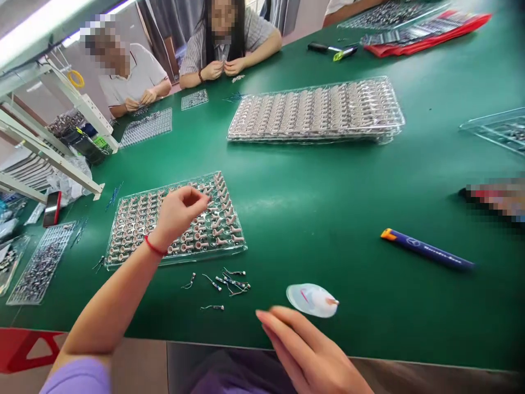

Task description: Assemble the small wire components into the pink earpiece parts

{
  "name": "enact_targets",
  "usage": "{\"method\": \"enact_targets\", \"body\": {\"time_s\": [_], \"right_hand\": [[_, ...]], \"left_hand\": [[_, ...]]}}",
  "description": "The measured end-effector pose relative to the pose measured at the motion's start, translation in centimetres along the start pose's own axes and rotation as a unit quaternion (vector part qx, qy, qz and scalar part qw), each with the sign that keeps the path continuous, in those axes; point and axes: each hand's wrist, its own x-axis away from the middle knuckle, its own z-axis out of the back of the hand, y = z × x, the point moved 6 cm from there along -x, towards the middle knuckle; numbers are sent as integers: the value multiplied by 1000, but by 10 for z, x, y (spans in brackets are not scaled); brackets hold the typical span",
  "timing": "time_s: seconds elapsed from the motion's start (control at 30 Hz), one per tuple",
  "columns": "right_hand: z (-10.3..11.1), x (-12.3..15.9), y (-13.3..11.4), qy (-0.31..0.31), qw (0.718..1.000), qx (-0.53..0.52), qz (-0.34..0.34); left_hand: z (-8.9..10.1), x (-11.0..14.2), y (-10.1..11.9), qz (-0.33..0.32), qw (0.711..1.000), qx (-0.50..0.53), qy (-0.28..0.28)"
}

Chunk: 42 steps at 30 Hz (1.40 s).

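My left hand [177, 214], with a red string at the wrist, hovers over a clear plastic tray [123, 262] filled with rows of small pinkish parts. Its fingertips are pinched together above the tray; what they hold, if anything, is too small to make out. My right hand [305, 350] rests at the near table edge with fingers stretched out and nothing in it. Several loose wired parts [229, 280] lie on the green table just in front of the tray. A small clear dish [312, 300] sits just beyond my right fingertips.
A stack of filled trays [315, 112] stands mid-table. A blue pen [426, 249] lies at right. Two people sit at the far side handling small parts, with small trays [145, 127] before them. A white rack [53, 137] borders the left edge; more trays [39, 271] lie at near left.
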Motion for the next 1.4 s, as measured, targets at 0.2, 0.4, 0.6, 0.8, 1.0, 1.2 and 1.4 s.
{"method": "enact_targets", "body": {"time_s": [0.2, 0.4, 0.6, 0.8, 1.0, 1.2, 1.4], "right_hand": [[-34, -40, 13, -48, 993, 90, -54], [-24, -37, 9, -57, 996, 48, -51], [2, -31, 4, 0, 995, -59, -81], [18, -25, -1, 19, 973, -193, -128], [28, -24, -6, 23, 966, -232, -109], [26, -22, -5, 14, 969, -223, -100], [25, -23, -7, 16, 973, -210, -91]], "left_hand": [[-20, 135, -7, 82, 958, 267, -66], [-41, 207, -29, 112, 947, 300, -21], [-60, 222, -29, 140, 931, 336, 5], [-68, 216, -21, 139, 930, 340, 0], [-71, 217, -19, 178, 901, 395, 5], [-69, 220, -21, 170, 905, 390, 12], [-65, 219, -19, 142, 927, 347, 21]]}}
